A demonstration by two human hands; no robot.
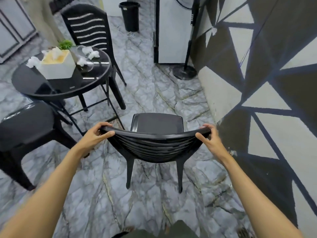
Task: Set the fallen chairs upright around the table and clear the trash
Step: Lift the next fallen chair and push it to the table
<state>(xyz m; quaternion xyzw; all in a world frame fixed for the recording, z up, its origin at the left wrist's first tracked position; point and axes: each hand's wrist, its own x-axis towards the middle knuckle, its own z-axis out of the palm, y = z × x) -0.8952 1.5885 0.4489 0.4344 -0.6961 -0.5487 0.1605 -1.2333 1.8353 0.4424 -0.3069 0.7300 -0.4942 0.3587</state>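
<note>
Fingers of my left hand [96, 134] and right hand [208, 140] are curling tight over the two ends of the black chair's [155, 145] top rail. That chair is standing upright on the marble floor [145, 93], off the round tabletop's [34, 83] near right edge. White crumpled trash [91, 53] is lying along the tabletop's far edge beside a white box [58, 66].

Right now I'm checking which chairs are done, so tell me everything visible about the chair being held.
The black chair looks like moulded plastic, with a curved slatted back and a flat square seat. It stands upright on the marble-patterned floor, apart from the round table. The left hand and right hand grip its top rail's ends.
</note>
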